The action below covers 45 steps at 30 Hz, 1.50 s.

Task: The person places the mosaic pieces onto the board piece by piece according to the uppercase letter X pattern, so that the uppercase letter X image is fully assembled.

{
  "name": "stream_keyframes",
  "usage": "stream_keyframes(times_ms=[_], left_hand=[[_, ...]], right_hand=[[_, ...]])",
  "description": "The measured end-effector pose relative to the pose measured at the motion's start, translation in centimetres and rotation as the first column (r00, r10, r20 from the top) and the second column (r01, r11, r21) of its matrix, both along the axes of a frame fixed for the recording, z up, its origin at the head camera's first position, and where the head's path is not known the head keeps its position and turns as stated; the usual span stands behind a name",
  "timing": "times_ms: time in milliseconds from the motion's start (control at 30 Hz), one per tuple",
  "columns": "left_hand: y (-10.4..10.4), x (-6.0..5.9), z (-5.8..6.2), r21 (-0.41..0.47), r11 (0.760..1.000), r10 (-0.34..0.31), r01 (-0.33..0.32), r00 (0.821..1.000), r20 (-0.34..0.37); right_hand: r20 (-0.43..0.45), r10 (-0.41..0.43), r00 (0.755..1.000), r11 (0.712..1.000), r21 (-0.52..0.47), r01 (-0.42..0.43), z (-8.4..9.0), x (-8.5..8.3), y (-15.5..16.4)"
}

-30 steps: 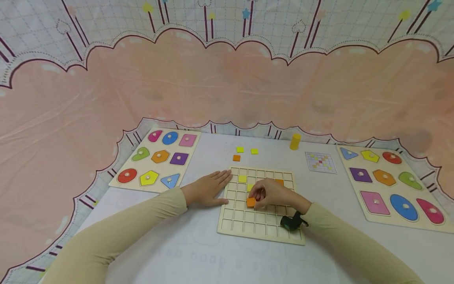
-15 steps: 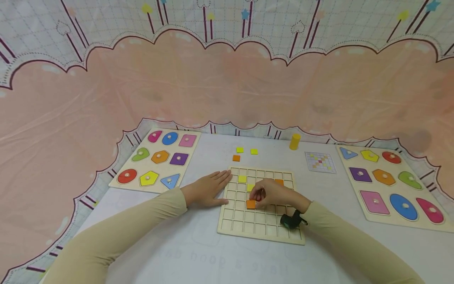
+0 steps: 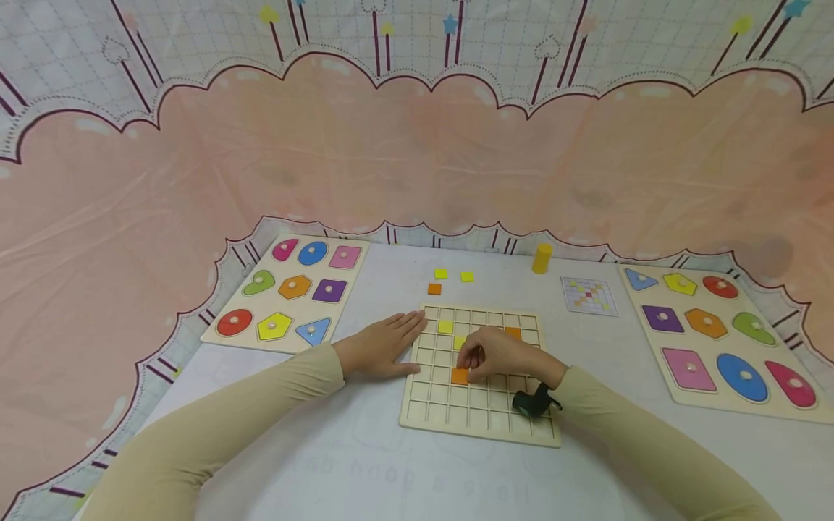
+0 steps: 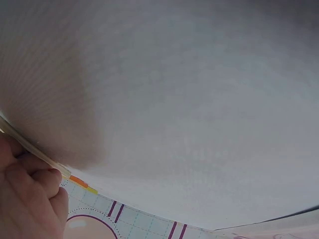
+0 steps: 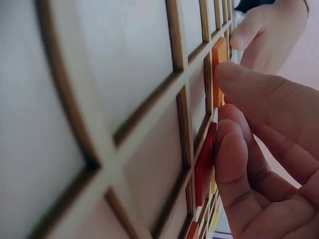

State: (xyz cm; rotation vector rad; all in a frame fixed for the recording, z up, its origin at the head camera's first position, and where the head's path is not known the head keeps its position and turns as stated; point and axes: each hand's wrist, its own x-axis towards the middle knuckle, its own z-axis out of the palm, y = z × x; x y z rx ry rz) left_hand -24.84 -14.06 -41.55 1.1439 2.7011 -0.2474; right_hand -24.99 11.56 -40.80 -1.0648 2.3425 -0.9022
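A wooden grid board (image 3: 443,420) lies on the white table. My left hand (image 3: 383,347) rests with straight fingers against its left edge; the left wrist view shows that hand (image 4: 32,191) at the board's rim. Over the middle of the grid, my right hand (image 3: 502,354) has curled fingers, with thumb and fingertips at an orange square tile (image 3: 459,376) lying in a cell. Up close, the thumb touches that orange tile (image 5: 219,59), and the other fingertips are near a red tile (image 5: 203,167). Yellow tiles (image 3: 446,327) and another orange tile (image 3: 513,333) occupy other cells.
Two loose yellow tiles (image 3: 467,276) and one orange tile (image 3: 434,289) lie beyond the board. A yellow cylinder (image 3: 542,258) and a pattern card (image 3: 589,296) are at the back right. Shape puzzle boards flank both sides, one left (image 3: 352,278) and one right (image 3: 713,358).
The orange tile at my right fingertips has gone from raised and tilted to lying flat in its cell, with the hand barely shifting. My left hand has stayed in place.
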Motion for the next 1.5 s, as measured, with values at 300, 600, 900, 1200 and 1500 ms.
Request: stream_keyframes(times_ms=[300, 600, 900, 1200, 1500], left_hand=[[0.0, -0.1, 0.0, -0.001, 1.000, 0.007, -0.007, 1.000, 0.004], [0.0, 0.0, 0.0, 0.013, 1.000, -0.013, 0.013, 1.000, -0.001], [0.0, 0.0, 0.0, 0.014, 1.000, -0.020, 0.020, 1.000, -0.006], [-0.1, -0.2, -0.3, -0.005, 1.000, -0.008, 0.008, 1.000, -0.005], [-0.2, -0.2, -0.2, 0.015, 1.000, -0.007, 0.007, 1.000, 0.007]], right_hand=[[0.056, 0.025, 0.998, 0.999, -0.027, -0.024, 0.4, -0.6, 0.6], [0.153, 0.055, 0.987, 0.995, -0.089, -0.042, 1.0, -2.7, 2.2], [0.156, -0.023, 0.987, 0.996, -0.079, 0.035, 2.6, -6.0, 2.7], [0.111, -0.082, 0.990, 0.991, -0.098, 0.093, 2.8, -10.0, 1.0], [0.059, -0.146, 0.988, 0.983, -0.102, 0.151, 2.2, -12.5, -1.9]])
